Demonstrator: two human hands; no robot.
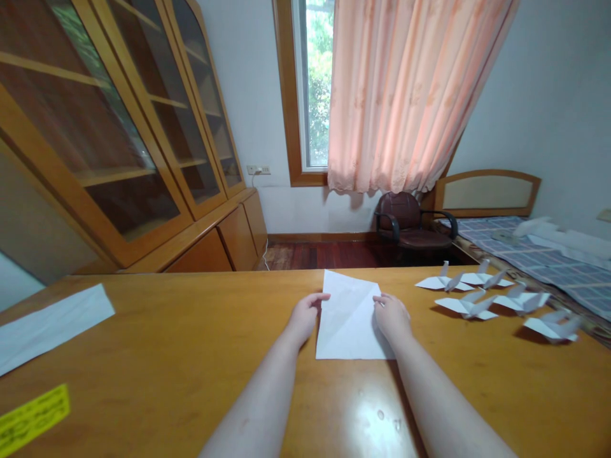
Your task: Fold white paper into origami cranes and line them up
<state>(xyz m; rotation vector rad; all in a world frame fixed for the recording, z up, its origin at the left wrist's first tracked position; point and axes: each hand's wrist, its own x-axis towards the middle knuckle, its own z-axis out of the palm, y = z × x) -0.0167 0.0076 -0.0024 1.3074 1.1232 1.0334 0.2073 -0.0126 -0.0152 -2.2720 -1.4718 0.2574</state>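
A white sheet of paper (351,321) with a diagonal crease stands or lies slightly raised over the wooden table (200,356). My left hand (305,318) grips its left edge, with the thumb on the front and the other fingers partly hidden. On the right edge, my right hand (392,318) pinches the paper near its upper right corner. Several folded white paper birds (468,306) sit at the right of the table, beyond my right hand.
A long white paper strip (52,324) and a yellow label (35,416) lie at the table's left. Behind the table are a glass-door cabinet (191,222), a dark red armchair (405,222) and a bed (506,232). A pink curtain (401,95) hangs by the window.
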